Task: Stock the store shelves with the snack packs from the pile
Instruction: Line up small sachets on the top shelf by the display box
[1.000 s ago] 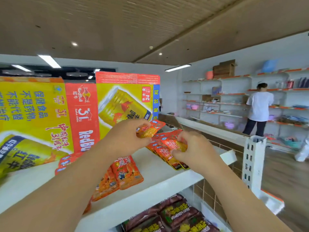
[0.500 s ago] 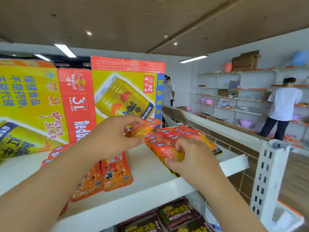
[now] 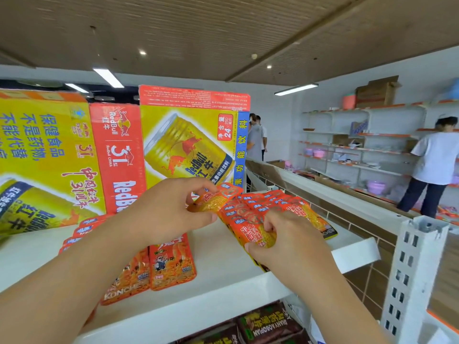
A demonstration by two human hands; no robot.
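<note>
- I see the left hand (image 3: 169,207) reaching forward over the shelf, forearm stretched out. Its thumb and fingertips pinch one glossy orange-and-yellow foil snack pack (image 3: 211,201) by its near end.
- The right hand (image 3: 288,242) sits lower, fingers curled, gripping a fanned bundle of orange foil snack packs (image 3: 250,212) over the right part of the shelf.
- The flat white metal shelf (image 3: 223,289) carries more orange packs lying face up (image 3: 171,266), overlapping in a row under the left wrist.
- Tall yellow-and-red cardboard drink cartons (image 3: 188,135) stand at the back of the shelf.
- On the tier below, shiny dark brown packets (image 3: 268,324) lie side by side.
- A white perforated steel upright (image 3: 412,276) stands at the right.
</note>
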